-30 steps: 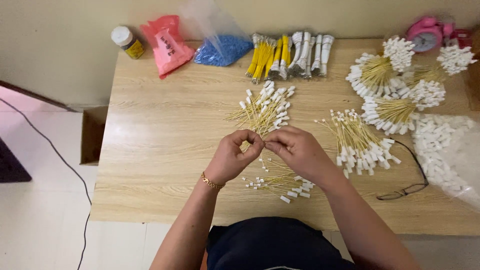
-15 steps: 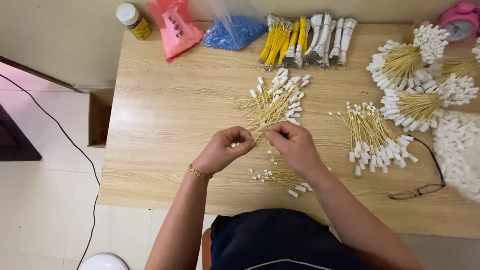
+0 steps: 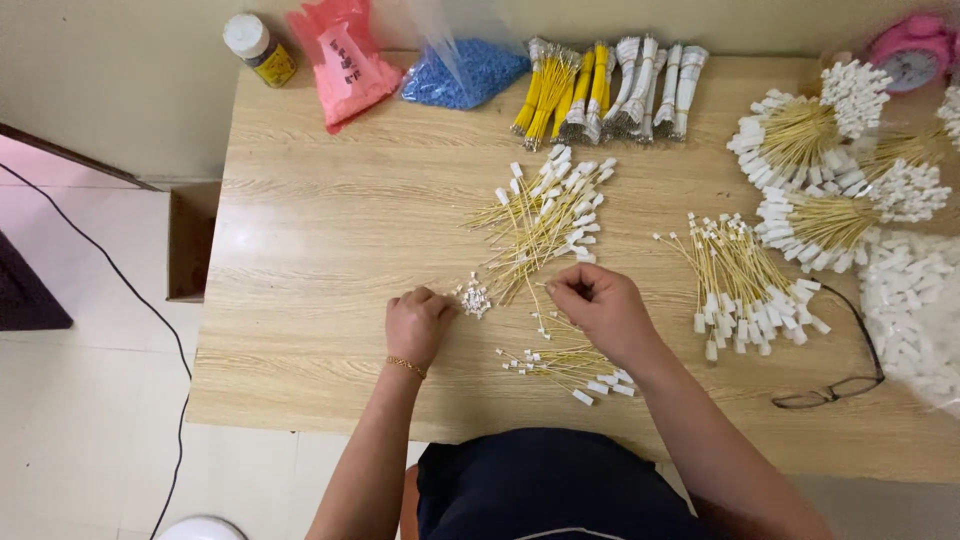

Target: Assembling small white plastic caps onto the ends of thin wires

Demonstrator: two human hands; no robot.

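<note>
Two hands work near the lower middle of the frame, on a wooden table [image 3: 330, 240]. Closest to the person lies a small bunch of yellow wires with white end pieces [image 3: 565, 362], its long axis running left to right, just below the right hand [image 3: 600, 308]. That hand is curled, and its fingertips seem to pinch one thin wire; the grasp is partly hidden, so I am not fully sure. The left hand [image 3: 418, 322] rests on the table with fingers bent, touching or almost touching a little heap of white connectors [image 3: 472, 298], which lies just to its right, between the two hands. It is the nearer hand to this heap, and I cannot tell whether it holds one piece.

Further up, in the middle, a loose fan of wires [image 3: 545, 215] points diagonally toward the upper right. To the right lies another wire pile [image 3: 745, 285], with eyeglasses [image 3: 835, 385] below it.

At the top edge, a clear bag holds blue small pieces [image 3: 462, 75], a pink bag [image 3: 345, 60] lies closed, and a jar with white lid [image 3: 258, 47] stands in the upper left. Bundles of yellow and white wire [image 3: 610, 90] lie beside them.
</note>
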